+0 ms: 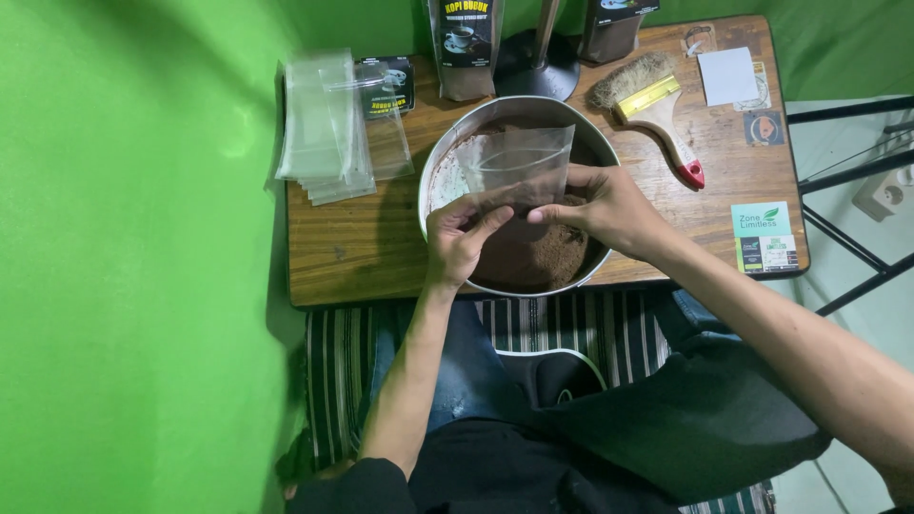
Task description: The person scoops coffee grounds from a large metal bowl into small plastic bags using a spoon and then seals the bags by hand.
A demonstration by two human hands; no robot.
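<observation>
Currently both the left hand (459,238) and right hand (605,205) pinch the lower edge of a clear plastic bag (514,164), which extends away from them over the powder-filled metal bowl (433,157) at the tabletop's (352,247) near edge.

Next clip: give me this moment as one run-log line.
left hand: holds clear bag | right hand: holds clear bag | over: metal bowl of brown powder | near: bag stack, brush

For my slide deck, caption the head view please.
Both hands hold a clear plastic bag over a metal bowl of brown powder.
</observation>
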